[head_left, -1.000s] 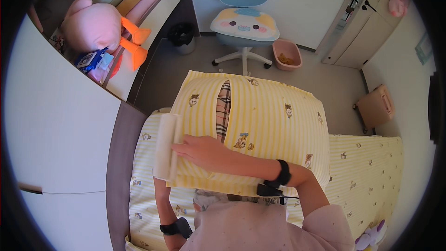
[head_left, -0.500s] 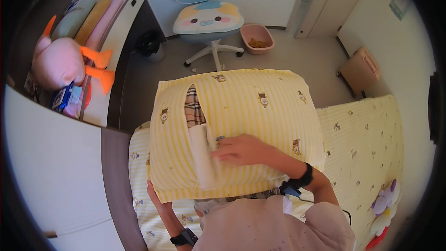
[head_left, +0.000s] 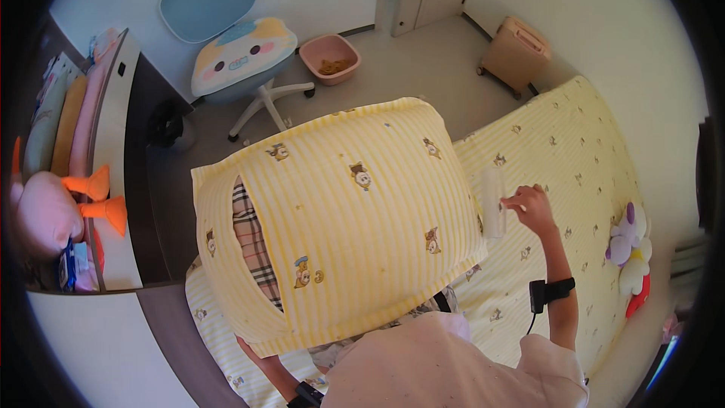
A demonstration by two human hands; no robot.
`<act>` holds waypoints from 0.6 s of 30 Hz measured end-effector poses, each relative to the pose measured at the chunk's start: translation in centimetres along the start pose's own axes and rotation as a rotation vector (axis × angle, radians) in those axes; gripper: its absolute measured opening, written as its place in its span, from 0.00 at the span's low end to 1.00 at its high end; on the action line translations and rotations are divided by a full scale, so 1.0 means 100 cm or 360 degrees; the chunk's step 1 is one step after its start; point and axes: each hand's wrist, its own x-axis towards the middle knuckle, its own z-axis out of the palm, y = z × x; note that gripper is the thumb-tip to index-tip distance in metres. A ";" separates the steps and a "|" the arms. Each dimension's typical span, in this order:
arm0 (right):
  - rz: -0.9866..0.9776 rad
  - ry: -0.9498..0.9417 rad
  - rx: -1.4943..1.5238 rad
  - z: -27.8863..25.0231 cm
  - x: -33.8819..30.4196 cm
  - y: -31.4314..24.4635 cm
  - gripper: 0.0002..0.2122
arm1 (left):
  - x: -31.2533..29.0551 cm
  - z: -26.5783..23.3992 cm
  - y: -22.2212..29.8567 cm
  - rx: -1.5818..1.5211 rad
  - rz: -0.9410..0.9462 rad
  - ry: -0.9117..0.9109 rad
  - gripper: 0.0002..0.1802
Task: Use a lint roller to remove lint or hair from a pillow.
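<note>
A large pillow (head_left: 393, 234) in a yellow-and-white striped case with small bear prints lies tilted in front of me. Through a long slit at the left of the case shows a plaid inner cover (head_left: 253, 234). My right hand (head_left: 532, 208) is closed, thumb and fingers pinched, on a white lint roller (head_left: 494, 208) just off the pillow's right side, above the bed. The part between the fingers is hard to make out. My left hand (head_left: 251, 349) is at the pillow's lower left corner, its fingers hidden beneath the case.
A bed (head_left: 574, 181) with matching striped bedding runs off to the right, a flower-shaped plush (head_left: 630, 249) at its edge. Beyond are a blue chair (head_left: 245, 60), a pink basin (head_left: 332, 57), a bin (head_left: 168, 127) and a suitcase (head_left: 517, 57). Left, shelving (head_left: 121, 204) bears a pink plush (head_left: 49, 215).
My right hand has carried the lint roller from beside the slit rightwards off the pillow. The slit gapes more fully in view. The view has turned to the right.
</note>
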 end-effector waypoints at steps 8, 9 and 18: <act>-0.0167 0.0084 0.0311 -0.011 0.000 -0.055 0.08 | -0.002 0.001 -0.001 0.0157 0.0012 0.0055 0.25; -0.0214 0.0112 0.0355 -0.008 0.004 -0.068 0.10 | -0.001 -0.001 -0.002 0.0185 0.0034 0.0002 0.24; -0.0921 0.0234 0.0580 0.015 0.078 -0.233 0.19 | -0.012 0.006 0.009 0.0646 0.0316 0.0109 0.17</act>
